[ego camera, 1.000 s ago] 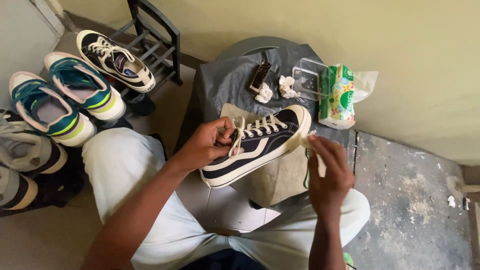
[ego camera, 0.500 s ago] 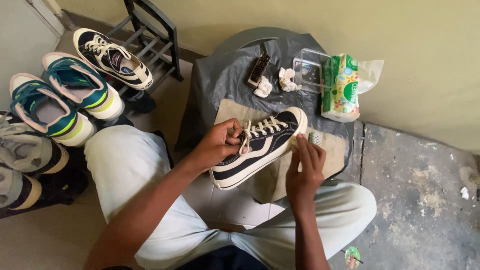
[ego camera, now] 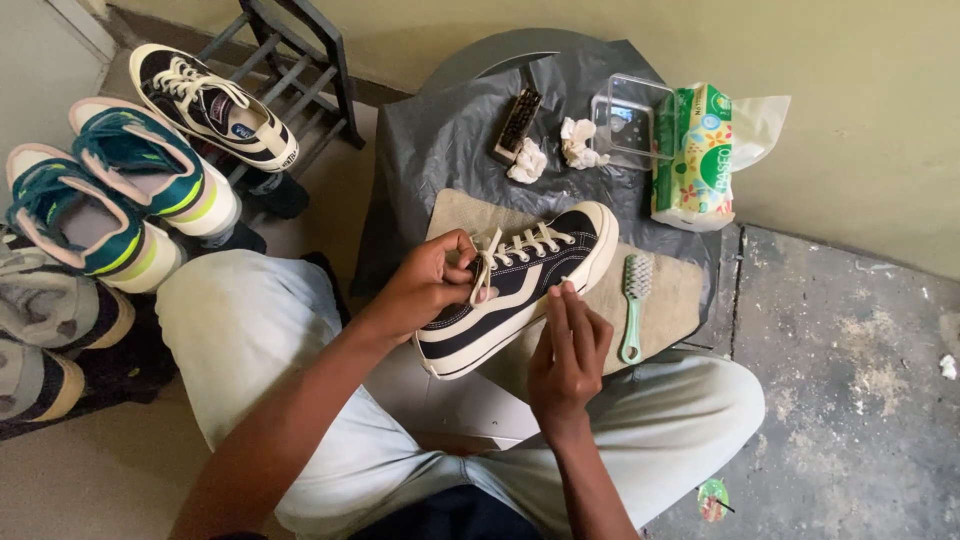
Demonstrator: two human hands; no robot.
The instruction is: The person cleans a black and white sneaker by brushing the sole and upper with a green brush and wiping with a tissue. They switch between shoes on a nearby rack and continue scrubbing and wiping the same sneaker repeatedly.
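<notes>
- Worn concrete floor [ego camera: 850, 330] meets a pale yellow-green wall [ego camera: 860, 130]; a person sits on the ground, legs in light trousers [ego camera: 250, 330], seen from above.
- Grey plastic sheet [ego camera: 440, 150] covers a round low surface in front of the knees, with a beige cloth [ego camera: 670, 300] spread on its near part.
- Dark metal shoe rack [ego camera: 300, 60] stands at upper left, carrying a black-and-cream sneaker [ego camera: 205, 100]; two teal sneakers [ego camera: 120, 190] lie just beside it, and grey shoes sit at the left edge.
- Black sneaker [ego camera: 515, 290] with white laces and cream sole is held tilted above the beige cloth, toe pointing to the upper right.
- Left hand [ego camera: 430, 285] grips the sneaker's collar, fingers curled into the opening by the laces.
- Right hand [ego camera: 570, 350] has loose, extended fingers resting on the sneaker's side and sole edge, grasping nothing.
- Green tissue pack [ego camera: 695, 160] and clear plastic box [ego camera: 625, 120] stand near the wall.
- Mint-green brush [ego camera: 634, 300] lies on the cloth, just right of the sneaker's toe.
- Small dark brush [ego camera: 518, 122] and two crumpled tissues [ego camera: 575, 145] lie on the sheet.
</notes>
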